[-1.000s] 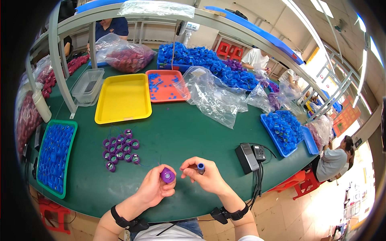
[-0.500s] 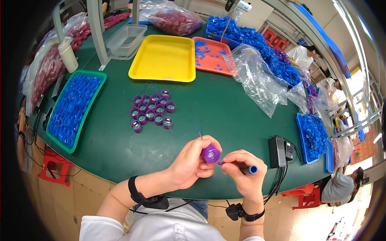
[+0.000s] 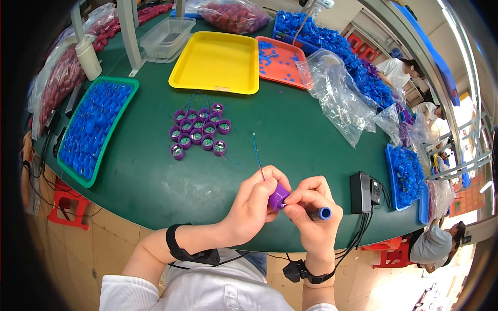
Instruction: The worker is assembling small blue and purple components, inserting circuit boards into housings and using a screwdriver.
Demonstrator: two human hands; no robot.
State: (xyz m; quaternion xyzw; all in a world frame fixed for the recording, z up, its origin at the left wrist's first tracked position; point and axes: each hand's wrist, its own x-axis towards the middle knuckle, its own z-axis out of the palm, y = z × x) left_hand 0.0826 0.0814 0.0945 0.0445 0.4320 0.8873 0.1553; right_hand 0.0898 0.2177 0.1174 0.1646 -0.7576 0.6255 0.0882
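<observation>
My left hand (image 3: 253, 206) grips a small purple plastic cup (image 3: 278, 199) near the table's front edge, its closed end turned toward my right hand. A thin dark wire (image 3: 257, 152) stands up from behind the left fingers. My right hand (image 3: 315, 220) is closed, with thumb and forefinger pinched against the cup's end at a tiny purple piece (image 3: 282, 205), partly hidden. That same hand also holds a dark pen-shaped tool (image 3: 324, 213) with a round blue end, most of it covered by the palm. Beyond them sits a cluster of purple cups (image 3: 196, 136) with green circuit boards and wires inside.
A green-rimmed tray (image 3: 136, 89) of blue cups lies left. At the back are a yellow tray (image 3: 215, 59), a red tray (image 3: 282, 59) with blue bits and a clear bag (image 3: 337, 98). Black power adapters (image 3: 360, 193) with cables and a blue-cup tray (image 3: 406, 176) stand right.
My right fingertips have come up against the purple cup's end, where a small gap was before. The cup has tilted toward the right hand, and the wire shows longer above the left hand.
</observation>
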